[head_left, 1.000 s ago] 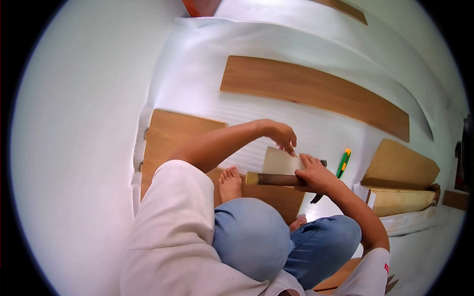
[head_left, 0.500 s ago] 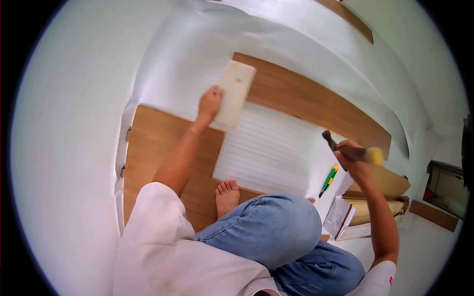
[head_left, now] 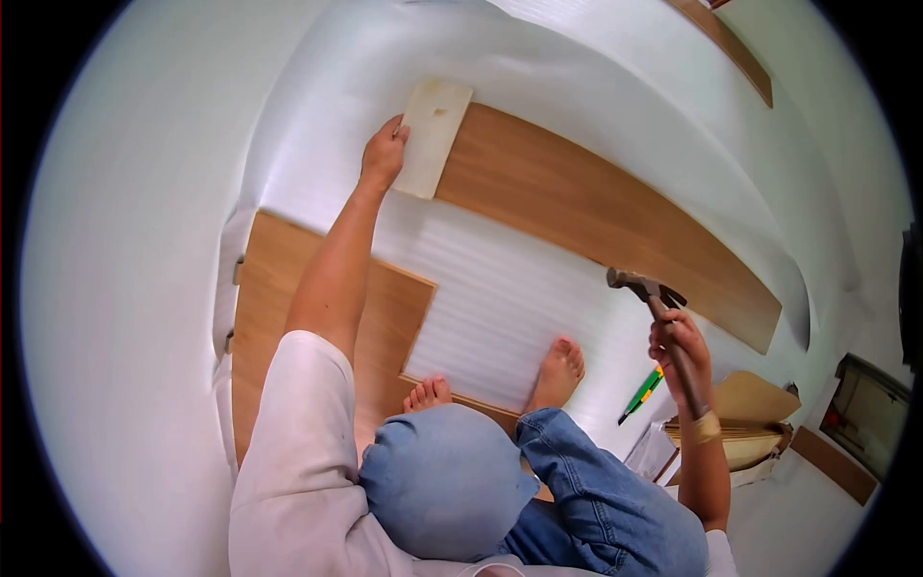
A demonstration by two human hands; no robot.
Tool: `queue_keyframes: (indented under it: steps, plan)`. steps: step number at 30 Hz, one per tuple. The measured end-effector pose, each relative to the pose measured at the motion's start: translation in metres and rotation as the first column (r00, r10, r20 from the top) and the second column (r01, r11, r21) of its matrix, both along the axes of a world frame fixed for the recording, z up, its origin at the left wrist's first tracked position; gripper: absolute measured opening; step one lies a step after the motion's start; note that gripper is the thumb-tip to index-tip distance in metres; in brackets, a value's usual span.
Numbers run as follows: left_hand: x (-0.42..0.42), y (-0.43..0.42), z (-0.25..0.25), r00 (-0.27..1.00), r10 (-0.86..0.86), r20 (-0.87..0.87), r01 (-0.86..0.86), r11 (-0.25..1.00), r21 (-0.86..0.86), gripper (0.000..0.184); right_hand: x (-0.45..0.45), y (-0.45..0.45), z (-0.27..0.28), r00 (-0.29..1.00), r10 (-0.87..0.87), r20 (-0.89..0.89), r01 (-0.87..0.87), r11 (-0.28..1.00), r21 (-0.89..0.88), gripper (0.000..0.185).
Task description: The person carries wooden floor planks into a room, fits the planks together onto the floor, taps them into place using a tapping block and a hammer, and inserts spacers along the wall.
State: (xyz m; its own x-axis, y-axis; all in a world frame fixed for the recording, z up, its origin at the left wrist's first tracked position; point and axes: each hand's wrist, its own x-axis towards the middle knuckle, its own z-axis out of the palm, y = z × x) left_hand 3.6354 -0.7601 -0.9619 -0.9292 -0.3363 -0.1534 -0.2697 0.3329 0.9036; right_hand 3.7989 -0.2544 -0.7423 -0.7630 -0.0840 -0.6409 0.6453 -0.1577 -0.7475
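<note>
My left hand [head_left: 386,152] grips the edge of a pale rectangular block [head_left: 431,135], its fingers closed along the left side. The block lies at or over the left end of a long brown floor plank [head_left: 596,216]; whether it presses on the plank I cannot tell. In my right hand [head_left: 683,351] is a claw hammer [head_left: 681,361], held by its handle with the head raised toward the plank's near edge. A green and yellow utility knife [head_left: 640,395] lies on the white underlay [head_left: 500,298], below and left of that hand.
Joined planks [head_left: 317,317] cover the floor at the left, with small spacers [head_left: 238,270] along the wall side. My bare feet [head_left: 558,373] are in front of me. An opened carton [head_left: 750,413] lies at the right, and another plank [head_left: 731,48] at the far top.
My left hand has moved the block away from me and leftward, to the plank's end. The hammer has turned head-up in my right hand. My right foot has come into view on the underlay.
</note>
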Motion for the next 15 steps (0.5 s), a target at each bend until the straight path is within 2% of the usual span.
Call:
queue_keyframes:
  steps: [1,2,5,7,11,12,13,14,15]
  plan:
    - [0.000,0.003,0.005,0.999,0.014,0.048,-0.011,0.998,-0.059,0.039,-0.003,-0.004,-0.011,0.992,0.120,-0.035,-0.120,0.993,-0.012,0.028]
    - [-0.001,0.004,0.012,0.995,0.030,0.092,-0.019,0.992,-0.123,0.039,-0.003,-0.005,-0.016,0.987,0.159,-0.035,-0.160,0.987,-0.005,0.029]
    - [-0.001,0.000,0.015,0.997,-0.017,0.074,0.024,0.996,-0.091,0.040,-0.012,-0.013,-0.014,0.978,0.204,-0.038,-0.206,0.978,-0.031,0.034]
    - [-0.001,0.000,0.013,0.998,-0.014,0.062,0.021,0.994,-0.109,0.040,-0.026,-0.017,-0.008,0.953,0.297,-0.067,-0.298,0.955,-0.005,0.037]
    - [0.002,0.007,0.018,0.995,-0.023,0.094,0.042,0.979,-0.202,0.046,-0.041,-0.041,-0.002,0.921,0.372,-0.117,-0.368,0.928,0.055,0.041]
    - [0.001,0.007,0.020,0.995,-0.015,0.094,0.034,0.979,-0.202,0.046,-0.041,-0.056,0.000,0.920,0.318,-0.231,-0.297,0.947,0.123,0.043]
    - [0.000,0.007,0.018,0.989,-0.037,0.140,0.096,0.895,-0.435,0.052,-0.042,-0.067,0.001,0.903,0.269,-0.335,-0.219,0.959,0.180,0.044]
    - [0.003,0.006,0.016,0.979,-0.048,0.196,0.164,0.755,-0.635,0.059,-0.048,-0.071,0.001,0.905,0.280,-0.321,-0.232,0.956,0.180,0.044]
    - [0.008,0.005,0.015,0.978,-0.035,0.206,0.160,0.761,-0.629,0.059,-0.055,-0.075,0.002,0.935,0.292,-0.202,-0.273,0.955,0.117,0.042]
